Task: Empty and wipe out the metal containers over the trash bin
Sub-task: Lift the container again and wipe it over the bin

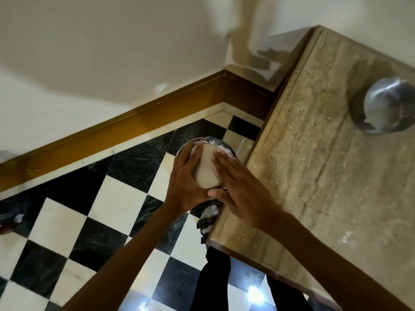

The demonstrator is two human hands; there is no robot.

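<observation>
Checkered floor (116, 198), hands (211, 187) gripping round container (205, 170)

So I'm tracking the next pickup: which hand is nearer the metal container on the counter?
Right. The right hand is at the counter's edge, nearer the metal container on the counter. The left hand is farther, over the trash bin.

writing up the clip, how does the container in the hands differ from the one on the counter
The held container is gripped by the left hand, the right hand flat against it, above the trash bin; the second container sits untouched on the stone counter. The held one faces the camera pale and matte; the second shines. Both look round.
</observation>
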